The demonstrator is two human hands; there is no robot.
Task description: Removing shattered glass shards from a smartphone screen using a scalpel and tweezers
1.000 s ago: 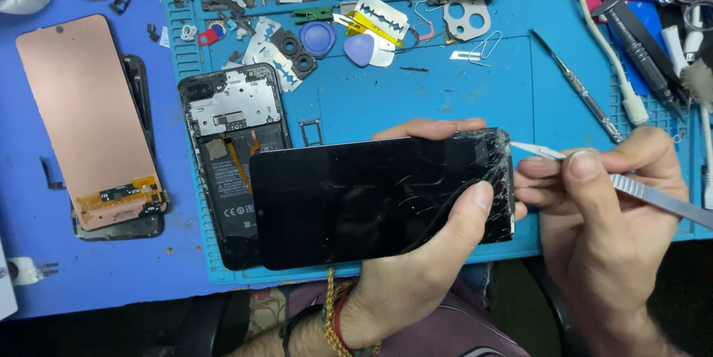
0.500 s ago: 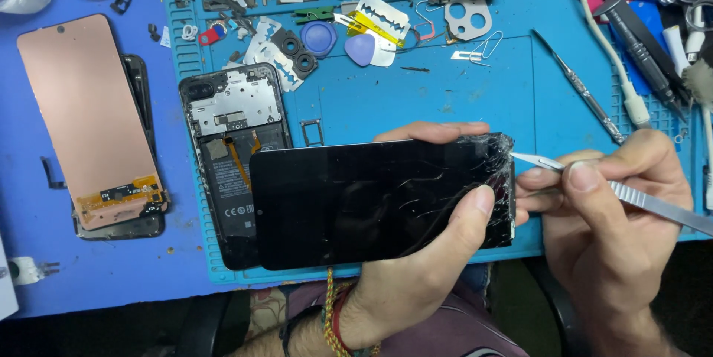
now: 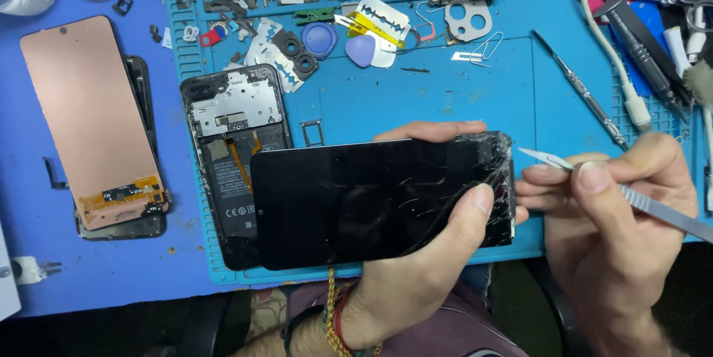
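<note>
Your left hand (image 3: 416,283) grips a black cracked screen (image 3: 382,201), shattered at its right end, above the blue surface (image 3: 445,97). Your right hand (image 3: 616,216) fingers pinch a metal blade tool (image 3: 631,197) beside that broken edge. An opened phone body (image 3: 234,141) lies partly under the screen.

Lighting: bright, even, from overhead; colours saturated. Shadows: soft and short under the tools on the counter (image 3: 111,268). Glare: faint sheen noted on the black cracked screen (image 3: 371,201). Focus: sharp across the centre; slight softness observed at the lower edge, where the area beneath the counter is rendered dark.
</note>
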